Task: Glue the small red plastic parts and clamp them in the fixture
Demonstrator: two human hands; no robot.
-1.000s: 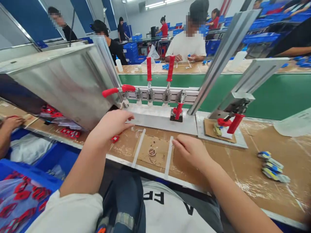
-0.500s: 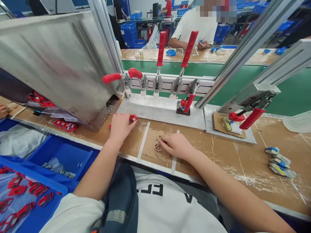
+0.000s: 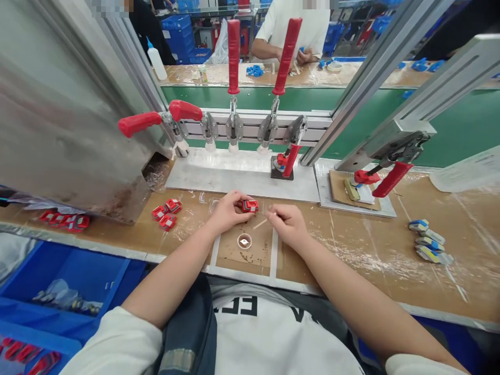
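My left hand (image 3: 227,211) grips a small red part (image 3: 250,205) above the brown worktable (image 3: 351,250). My right hand (image 3: 287,225) pinches a thin pale stick (image 3: 261,223) whose tip points toward the red part. Just below both hands sits a small round cap (image 3: 244,240) inside a square marked by white strips. Three more red parts (image 3: 166,212) lie to the left of my left hand.
A white jig plate (image 3: 242,179) with several red-handled toggle clamps (image 3: 234,49) stands behind the hands. Another red clamp (image 3: 386,179) is at the right, blue-and-grey pieces (image 3: 427,245) further right. A metal chute (image 3: 66,114) rises left, blue bins (image 3: 78,276) below. A person works across the green belt.
My left hand picked up a red part from the left and brought it to the middle. My right hand left the round cap and now holds a stick beside the part. The view tilted down.
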